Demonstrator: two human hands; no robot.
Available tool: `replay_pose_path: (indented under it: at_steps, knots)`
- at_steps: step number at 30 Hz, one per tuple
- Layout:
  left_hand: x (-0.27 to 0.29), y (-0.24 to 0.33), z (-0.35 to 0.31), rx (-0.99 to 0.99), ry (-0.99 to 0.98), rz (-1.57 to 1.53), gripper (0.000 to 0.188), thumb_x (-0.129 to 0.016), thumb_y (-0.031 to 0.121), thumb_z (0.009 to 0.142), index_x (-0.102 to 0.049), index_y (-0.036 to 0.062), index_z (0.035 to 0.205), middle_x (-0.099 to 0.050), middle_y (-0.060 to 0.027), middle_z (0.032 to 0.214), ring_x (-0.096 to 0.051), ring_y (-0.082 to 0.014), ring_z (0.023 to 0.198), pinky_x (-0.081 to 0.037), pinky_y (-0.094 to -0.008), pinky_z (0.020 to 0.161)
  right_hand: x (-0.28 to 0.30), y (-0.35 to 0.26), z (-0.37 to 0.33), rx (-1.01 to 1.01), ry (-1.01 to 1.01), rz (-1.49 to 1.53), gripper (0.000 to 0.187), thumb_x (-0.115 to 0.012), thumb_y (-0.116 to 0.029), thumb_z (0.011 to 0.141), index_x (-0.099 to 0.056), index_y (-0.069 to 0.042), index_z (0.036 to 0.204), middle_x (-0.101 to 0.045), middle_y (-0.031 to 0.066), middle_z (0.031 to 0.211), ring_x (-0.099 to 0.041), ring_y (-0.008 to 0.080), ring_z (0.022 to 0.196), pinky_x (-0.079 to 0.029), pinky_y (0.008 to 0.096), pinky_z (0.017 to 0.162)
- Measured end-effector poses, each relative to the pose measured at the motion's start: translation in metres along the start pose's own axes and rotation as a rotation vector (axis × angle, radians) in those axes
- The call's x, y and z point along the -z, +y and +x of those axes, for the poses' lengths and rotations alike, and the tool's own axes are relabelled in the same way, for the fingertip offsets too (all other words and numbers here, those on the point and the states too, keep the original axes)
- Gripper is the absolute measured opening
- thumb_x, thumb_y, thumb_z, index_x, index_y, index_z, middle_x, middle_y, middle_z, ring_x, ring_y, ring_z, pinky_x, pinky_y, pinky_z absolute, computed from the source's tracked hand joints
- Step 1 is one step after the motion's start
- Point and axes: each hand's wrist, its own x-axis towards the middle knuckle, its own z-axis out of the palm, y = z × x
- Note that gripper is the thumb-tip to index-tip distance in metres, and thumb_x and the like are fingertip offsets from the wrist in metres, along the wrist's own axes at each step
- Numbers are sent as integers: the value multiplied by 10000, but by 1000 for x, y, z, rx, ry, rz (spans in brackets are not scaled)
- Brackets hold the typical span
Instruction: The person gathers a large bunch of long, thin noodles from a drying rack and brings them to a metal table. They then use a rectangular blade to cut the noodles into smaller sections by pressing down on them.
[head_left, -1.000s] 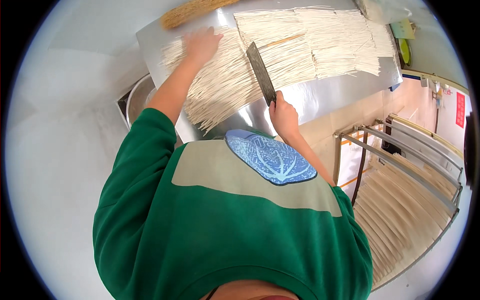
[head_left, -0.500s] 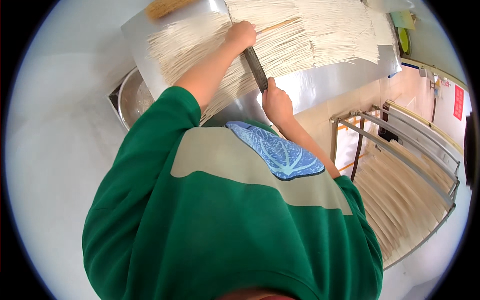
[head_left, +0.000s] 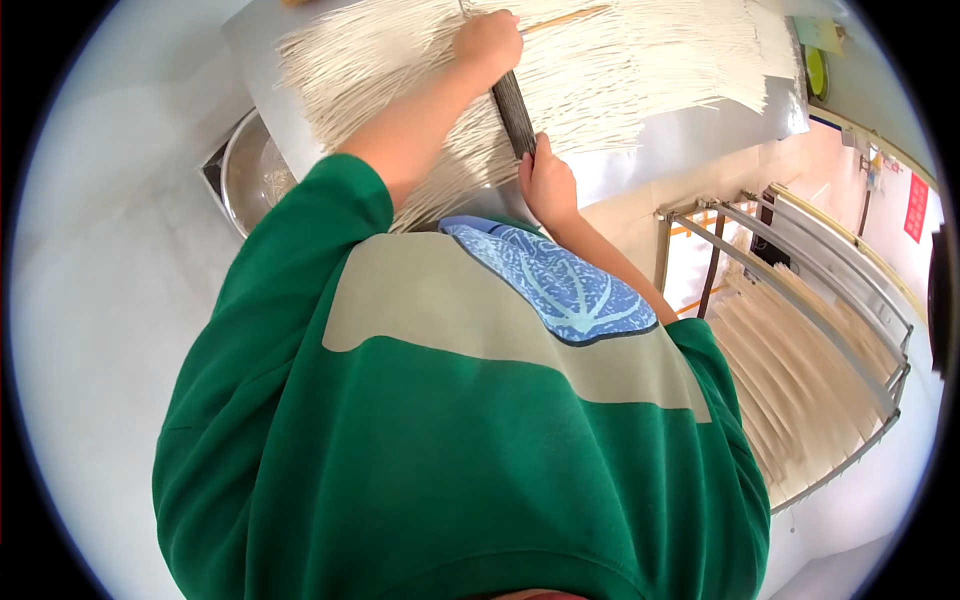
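Note:
Pale dried noodle strands [head_left: 580, 80] lie in a thick layer on a shiny metal table [head_left: 690, 132]. Across them runs a dark, flat bar [head_left: 514, 115] with a grained surface, pointing away from me. My left hand [head_left: 488, 45] is closed over its far part, and a thin grey edge shows just beyond the knuckles. Closed round the near end, by the table's front edge, is my right hand [head_left: 550, 185]. A thin light-brown stick [head_left: 567, 18] sticks out to the right beside my left hand; whether that hand also grips it I cannot tell.
At the left, a round metal bowl [head_left: 240, 175] stands beside the table. To the right, a metal-framed rack [head_left: 805, 272] holds many long hanging noodle strands [head_left: 790, 380]. A bright green round object [head_left: 816, 73] is at the far right.
The table, noodles and both hands sit slightly higher in view. Both hands keep their hold on the dark bar, which lies at much the same slant.

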Motion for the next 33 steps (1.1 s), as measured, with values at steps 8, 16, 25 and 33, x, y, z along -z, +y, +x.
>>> replay_pose_path:
  at_steps: [8,16,25,33]
  knots:
    - [-21,-2,-25,-7,-122,45,271,-477,227,905,-695,96,998,-671,-187,977,-649,-337,906,-511,-445,777,-3,15,-27,-15,-112,11,213,-506,-141,886,-450,5,1031,-600,243,646,-600,434,598,-473,525,550]
    - [-19,-1,-36,-103,-17,57,396,-387,314,969,-661,34,912,-659,-192,938,-628,-390,856,-489,-475,777,-15,13,-32,-54,-15,33,178,-481,-157,905,-458,-23,1019,-607,237,669,-596,446,625,-473,538,582]
    - [57,-40,-90,-186,-335,-171,478,-441,402,970,-584,-9,1165,-637,-183,1012,-595,-261,953,-442,-336,872,29,34,-46,-52,299,233,279,-547,-132,893,-472,-42,1146,-626,207,719,-607,399,628,-456,479,553]
    - [-1,-117,-203,-83,-744,-351,391,-442,348,949,-570,-19,903,-591,-183,868,-558,-296,815,-436,-389,751,67,128,-115,-151,61,148,221,-538,-102,891,-483,-19,1089,-599,233,689,-597,418,628,-457,471,549]
